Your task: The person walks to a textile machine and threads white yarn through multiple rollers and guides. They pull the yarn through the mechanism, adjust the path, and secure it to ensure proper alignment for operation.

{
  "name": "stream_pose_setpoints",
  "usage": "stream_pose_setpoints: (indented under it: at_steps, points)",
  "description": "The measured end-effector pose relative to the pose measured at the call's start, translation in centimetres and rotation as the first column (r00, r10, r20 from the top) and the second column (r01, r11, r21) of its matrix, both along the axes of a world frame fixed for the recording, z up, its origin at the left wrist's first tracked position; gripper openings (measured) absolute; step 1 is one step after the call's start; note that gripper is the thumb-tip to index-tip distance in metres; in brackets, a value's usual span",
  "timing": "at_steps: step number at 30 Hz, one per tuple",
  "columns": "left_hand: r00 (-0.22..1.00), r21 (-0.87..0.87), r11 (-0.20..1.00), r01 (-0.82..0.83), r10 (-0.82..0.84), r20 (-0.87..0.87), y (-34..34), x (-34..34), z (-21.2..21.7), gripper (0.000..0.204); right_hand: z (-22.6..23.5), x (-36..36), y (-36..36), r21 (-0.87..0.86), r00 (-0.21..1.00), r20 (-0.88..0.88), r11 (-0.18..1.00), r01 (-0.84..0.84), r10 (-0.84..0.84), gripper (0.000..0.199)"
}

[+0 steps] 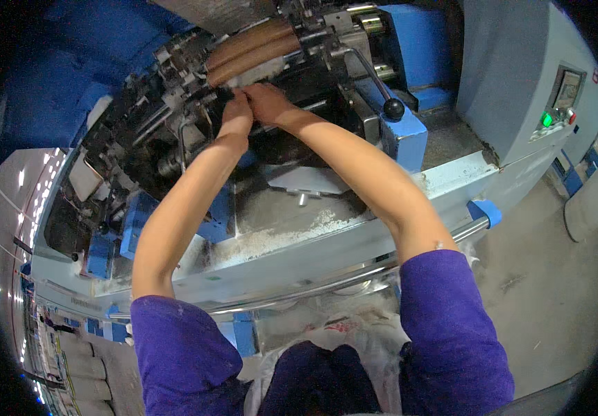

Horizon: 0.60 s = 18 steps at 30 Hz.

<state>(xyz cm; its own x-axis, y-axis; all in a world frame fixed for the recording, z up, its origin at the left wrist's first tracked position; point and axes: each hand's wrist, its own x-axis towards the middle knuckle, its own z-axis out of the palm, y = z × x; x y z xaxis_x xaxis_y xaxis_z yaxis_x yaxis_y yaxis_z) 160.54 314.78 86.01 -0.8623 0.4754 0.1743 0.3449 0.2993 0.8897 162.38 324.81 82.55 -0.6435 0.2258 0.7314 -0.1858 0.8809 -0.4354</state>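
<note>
Left hand (pixel 238 111) beside right hand (pixel 269 104) — near brown rollers (pixel 254 59)

Loose, plain purple short sleeves (pixel 181 353) end near the elbows (pixel 418 223); forearms (pixel 358 163) and hands (pixel 268 105) are bare. Darker navy clothing (pixel 327 385) shows at the lower edge.

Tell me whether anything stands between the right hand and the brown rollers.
A white strip lies between the right hand and the brown rollers, along their lower edge; the black lever knob sits off to the right.
</note>
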Motion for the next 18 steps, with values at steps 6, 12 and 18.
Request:
stream_pose_setpoints:
  at_steps: [6, 12, 18]
  points:
    - [0.969, -0.18, 0.961, 0.211, -0.23, -0.095, 4.5, 0.9, 1.9, 0.052, 2.1, 3.1, 2.3, -0.582, 0.984, 0.068, 0.795, 0.171, -0.162, 0.019]
    - [0.967, 0.138, 0.96, 0.242, -0.251, 0.05, 1.3, -3.4, 1.2, 0.045, 0.5, -2.4, -2.1, -0.419, 0.946, -0.159, 0.887, 0.194, -0.282, 0.024]
    - [0.984, 0.202, 0.978, -0.059, 0.023, 0.178, -0.8, -3.7, -1.1, 0.048, -0.4, -2.3, -1.4, 0.016, 0.998, -0.005, 0.998, -0.061, 0.061, 0.026]
